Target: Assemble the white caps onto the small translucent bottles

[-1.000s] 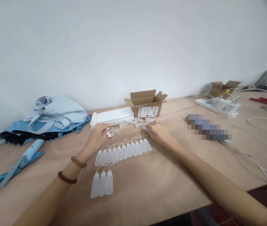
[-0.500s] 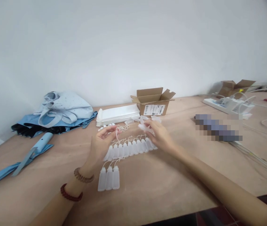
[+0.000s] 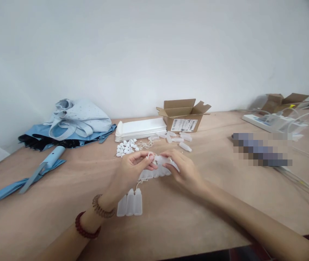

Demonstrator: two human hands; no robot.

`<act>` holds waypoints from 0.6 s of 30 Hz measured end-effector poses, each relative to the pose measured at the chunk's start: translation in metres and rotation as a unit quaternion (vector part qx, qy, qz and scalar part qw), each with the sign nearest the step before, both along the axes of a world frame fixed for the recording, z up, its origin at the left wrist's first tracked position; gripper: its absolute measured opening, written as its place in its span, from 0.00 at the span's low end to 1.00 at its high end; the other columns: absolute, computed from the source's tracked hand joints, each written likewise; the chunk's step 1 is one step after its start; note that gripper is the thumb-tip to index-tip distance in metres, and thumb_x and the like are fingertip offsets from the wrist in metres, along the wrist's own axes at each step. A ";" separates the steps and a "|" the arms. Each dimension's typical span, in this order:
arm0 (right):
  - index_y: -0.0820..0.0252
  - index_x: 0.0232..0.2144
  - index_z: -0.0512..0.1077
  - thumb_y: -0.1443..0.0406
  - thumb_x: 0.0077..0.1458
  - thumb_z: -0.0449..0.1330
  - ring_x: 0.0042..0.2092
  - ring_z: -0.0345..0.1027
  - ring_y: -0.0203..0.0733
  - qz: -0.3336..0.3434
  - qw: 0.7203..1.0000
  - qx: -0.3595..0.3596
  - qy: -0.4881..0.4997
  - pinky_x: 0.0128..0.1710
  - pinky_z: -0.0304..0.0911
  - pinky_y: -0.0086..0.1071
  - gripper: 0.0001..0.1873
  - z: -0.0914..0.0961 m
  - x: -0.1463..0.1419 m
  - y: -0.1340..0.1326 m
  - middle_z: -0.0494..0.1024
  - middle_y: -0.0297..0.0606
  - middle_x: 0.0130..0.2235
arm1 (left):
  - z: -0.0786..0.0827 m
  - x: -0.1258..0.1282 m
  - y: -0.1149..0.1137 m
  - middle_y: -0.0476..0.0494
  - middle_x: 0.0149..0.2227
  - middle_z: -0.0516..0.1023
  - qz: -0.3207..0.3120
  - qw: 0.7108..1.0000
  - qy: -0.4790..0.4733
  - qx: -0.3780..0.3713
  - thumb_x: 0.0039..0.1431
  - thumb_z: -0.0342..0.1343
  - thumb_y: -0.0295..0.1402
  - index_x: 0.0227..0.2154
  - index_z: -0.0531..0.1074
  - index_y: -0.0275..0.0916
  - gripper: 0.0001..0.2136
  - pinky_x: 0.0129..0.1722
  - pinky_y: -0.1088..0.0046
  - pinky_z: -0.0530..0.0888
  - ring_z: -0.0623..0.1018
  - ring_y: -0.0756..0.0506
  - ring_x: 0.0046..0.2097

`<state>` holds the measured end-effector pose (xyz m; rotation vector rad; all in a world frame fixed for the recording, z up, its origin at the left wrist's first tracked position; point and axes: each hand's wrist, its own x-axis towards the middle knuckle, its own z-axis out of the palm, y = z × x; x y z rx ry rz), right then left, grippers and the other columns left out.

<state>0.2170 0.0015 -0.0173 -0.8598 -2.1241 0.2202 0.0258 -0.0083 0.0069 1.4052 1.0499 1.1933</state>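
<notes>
1. Bag [image 3: 86,116] and umbrella [image 3: 54,154]: well left of the left hand, probably kept there to be out of its way.
2. Trio of bottles [image 3: 134,203]: side by side on the near side of the left hand, apparently for tidiness.
3. Caps [image 3: 126,148]: heaped just beyond the left hand, with cords [image 3: 145,145] at their right — likely for easy reach.
4. Left hand [image 3: 132,168]: thumb and fingers pinched together on a loop [image 3: 148,154].
5. Bottle [image 3: 162,158]: roughly level between the two hands, one end at the left fingertips, perhaps so it meets the loop; fingers hide the contact.
6. Row [image 3: 151,174]: below both hands, partly covered by them.
7. Right hand [image 3: 184,167]: fingers clamped on the bottle, seemingly to steady it.
8. Loose bottles [image 3: 185,146]: scattered beyond the right hand, box [image 3: 185,125] behind — perhaps their source.
9. Power strip [image 3: 260,123]: well right of the right hand.
</notes>
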 end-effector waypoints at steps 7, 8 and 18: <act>0.57 0.46 0.64 0.69 0.61 0.51 0.43 0.68 0.43 0.018 1.000 -0.023 -0.004 0.40 0.65 0.36 0.11 -0.001 -0.001 -0.003 0.73 0.42 0.42 | -0.002 0.000 0.000 0.48 0.25 0.75 -0.009 0.999 0.028 0.013 0.56 0.57 0.38 0.34 0.76 0.37 0.10 0.30 0.74 0.74 0.75 0.49 0.28; 0.57 0.46 0.64 0.69 0.61 0.51 0.43 0.68 0.44 0.020 0.999 -0.024 -0.004 0.40 0.65 0.36 0.11 -0.001 -0.001 -0.003 0.73 0.42 0.42 | -0.003 0.001 0.000 0.48 0.25 0.75 -0.007 0.999 0.032 0.014 0.56 0.56 0.38 0.34 0.76 0.37 0.10 0.29 0.74 0.74 0.74 0.50 0.27; 0.58 0.45 0.64 0.69 0.60 0.52 0.41 0.68 0.42 0.027 0.999 -0.040 -0.001 0.40 0.64 0.34 0.10 0.001 -0.003 -0.007 0.73 0.41 0.40 | 0.000 -0.001 -0.003 0.49 0.26 0.73 0.027 0.985 0.133 0.104 0.59 0.54 0.39 0.34 0.78 0.39 0.11 0.28 0.75 0.69 0.71 0.50 0.27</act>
